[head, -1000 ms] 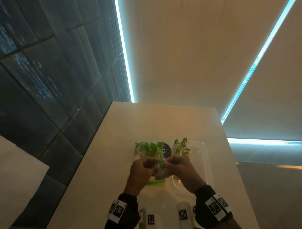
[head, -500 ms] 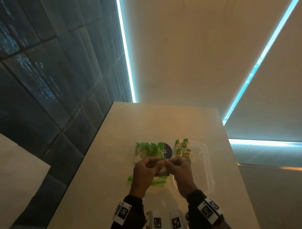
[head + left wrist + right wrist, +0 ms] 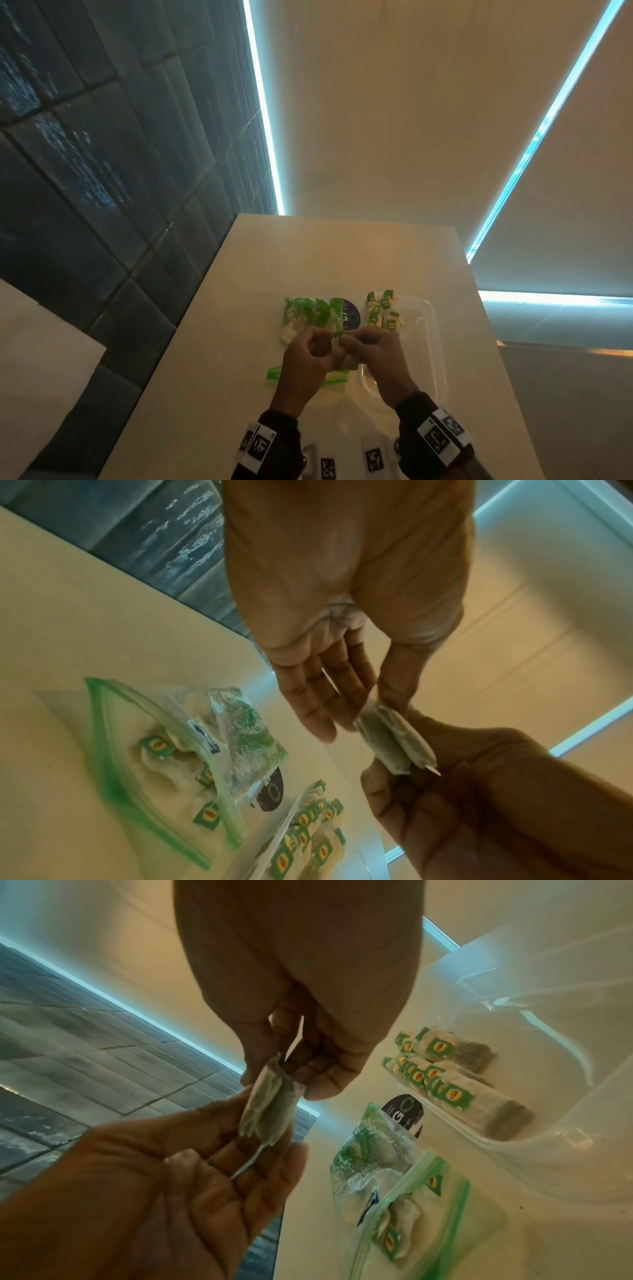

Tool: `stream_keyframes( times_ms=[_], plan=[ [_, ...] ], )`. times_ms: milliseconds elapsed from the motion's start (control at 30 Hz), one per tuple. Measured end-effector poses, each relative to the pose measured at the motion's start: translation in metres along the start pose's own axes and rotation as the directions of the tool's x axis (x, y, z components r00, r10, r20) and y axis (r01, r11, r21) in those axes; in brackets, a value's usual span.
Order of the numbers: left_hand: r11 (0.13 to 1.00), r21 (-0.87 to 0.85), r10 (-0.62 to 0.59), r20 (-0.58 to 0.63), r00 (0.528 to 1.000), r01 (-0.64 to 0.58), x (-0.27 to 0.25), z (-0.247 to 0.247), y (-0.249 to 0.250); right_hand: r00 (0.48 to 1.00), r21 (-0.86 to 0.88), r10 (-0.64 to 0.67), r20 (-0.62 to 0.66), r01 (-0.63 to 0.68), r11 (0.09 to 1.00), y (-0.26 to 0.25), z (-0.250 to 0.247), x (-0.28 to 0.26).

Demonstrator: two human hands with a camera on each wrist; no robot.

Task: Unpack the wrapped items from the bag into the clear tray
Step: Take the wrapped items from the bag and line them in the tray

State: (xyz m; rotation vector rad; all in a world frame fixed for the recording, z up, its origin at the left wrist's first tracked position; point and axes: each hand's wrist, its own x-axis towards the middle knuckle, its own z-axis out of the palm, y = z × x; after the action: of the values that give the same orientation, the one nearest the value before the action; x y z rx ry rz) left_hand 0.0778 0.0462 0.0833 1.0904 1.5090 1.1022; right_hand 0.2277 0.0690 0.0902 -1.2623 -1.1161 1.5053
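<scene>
1. While both hands meet above the table (image 3: 342, 260), they share one tea bag (image 3: 394, 739) between them, raised clear of the surface.
2. The left hand (image 3: 346, 631) pinches the top of that tea bag between thumb and fingers, the remaining fingers fairly straight.
3. The right hand (image 3: 294, 993) grips the same tea bag from the other side, fingertips and thumb closed on its edge.
4. Below the hands lies the zip bag (image 3: 161, 756) with a green seal strip, its mouth open; several wrapped tea bags with green tags sit inside.
5. Beside it, touching or overlapping, lies a crinkled green-printed wrapper (image 3: 363, 1148) over a dark round label (image 3: 351, 313).
6. To the right stands the clear tray (image 3: 428, 329); a row of tea bags (image 3: 455, 1080) with green and yellow tags is stacked at its far end.
7. Dark tiles (image 3: 102, 171) cover the wall to the left.
</scene>
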Motion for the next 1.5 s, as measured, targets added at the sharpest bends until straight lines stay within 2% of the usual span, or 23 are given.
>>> stream_keyframes(
  times_ms=[100,267,333,367,433,467,500,567,633,700,767,900,1033,1133,1200,1333,1500],
  plan=[
    [0.997,-0.046,-0.064,0.093,0.994,0.069,-0.003,-0.001,0.002,0.998,0.024,-0.027,-0.052,0.028,0.999,0.0,0.0,0.0],
    [0.997,-0.045,-0.052,0.079,0.995,0.056,-0.002,-0.002,0.0,1.0,0.052,-0.022,0.022,0.021,0.998,0.003,0.001,-0.002],
    [0.997,-0.064,-0.047,0.096,0.994,0.053,-0.003,-0.002,-0.006,1.0,0.037,-0.016,-0.015,0.016,0.999,0.002,0.0,-0.001],
    [0.998,-0.032,-0.047,0.093,0.995,0.051,-0.004,-0.004,-0.012,0.999,0.028,-0.015,-0.043,0.016,0.999,0.002,-0.002,-0.001],
    [0.982,0.188,-0.03,0.055,0.998,0.019,-0.006,-0.009,-0.036,0.995,0.022,-0.012,-0.096,0.014,1.0,0.001,-0.006,0.001],
    [0.934,0.358,-0.008,0.039,0.999,-0.007,-0.007,-0.013,-0.051,0.993,0.032,-0.008,-0.116,0.011,0.999,0.0,-0.009,0.002],
    [0.849,0.526,0.011,0.05,0.999,-0.036,-0.007,-0.016,-0.066,0.991,0.043,-0.002,-0.132,0.008,0.999,0.0,-0.012,0.003],
    [0.676,0.73,-0.002,0.134,0.991,-0.098,-0.007,-0.021,-0.094,0.989,0.056,0.003,-0.147,0.005,0.998,-0.001,-0.017,0.004],
    [0.568,0.798,-0.008,0.251,0.968,-0.202,-0.003,-0.019,-0.108,0.99,0.065,0.004,-0.138,0.005,0.998,-0.001,-0.02,0.004],
    [0.506,0.828,-0.024,0.296,0.955,-0.244,0.002,-0.013,-0.108,0.993,0.073,0.014,-0.121,-0.005,0.997,0.0,-0.02,0.003],
    [0.416,0.871,-0.005,0.289,0.957,-0.261,0.013,-0.004,-0.11,0.995,0.077,0.026,-0.094,-0.019,0.997,0.001,-0.02,0.002],
    [0.374,0.911,-0.088,0.225,0.97,-0.177,0.034,0.003,-0.102,0.997,0.067,0.052,-0.062,-0.048,0.997,0.003,-0.022,0.002],
    [0.441,0.897,-0.215,0.139,0.967,-0.03,0.053,-0.002,-0.109,0.996,0.051,0.069,-0.051,-0.067,0.996,0.003,-0.026,0.003],
    [0.469,0.882,-0.221,0.063,0.973,0.049,0.054,0.002,-0.102,0.996,0.073,0.077,-0.052,-0.073,0.995,0.001,-0.03,0.003],
    [0.474,0.879,-0.212,0.054,0.976,0.054,0.049,0.004,-0.093,0.996,0.093,0.077,-0.051,-0.072,0.993,0.001,-0.031,0.003],
    [0.555,0.818,-0.22,-0.03,0.975,0.15,0.045,0.004,-0.1,0.996,0.097,0.071,-0.049,-0.066,0.993,0.004,-0.029,0.003],
    [0.621,0.761,-0.214,-0.064,0.975,0.187,0.04,0.001,-0.104,0.997,0.087,0.056,-0.057,-0.051,0.995,0.009,-0.025,0.004]
  ],
)
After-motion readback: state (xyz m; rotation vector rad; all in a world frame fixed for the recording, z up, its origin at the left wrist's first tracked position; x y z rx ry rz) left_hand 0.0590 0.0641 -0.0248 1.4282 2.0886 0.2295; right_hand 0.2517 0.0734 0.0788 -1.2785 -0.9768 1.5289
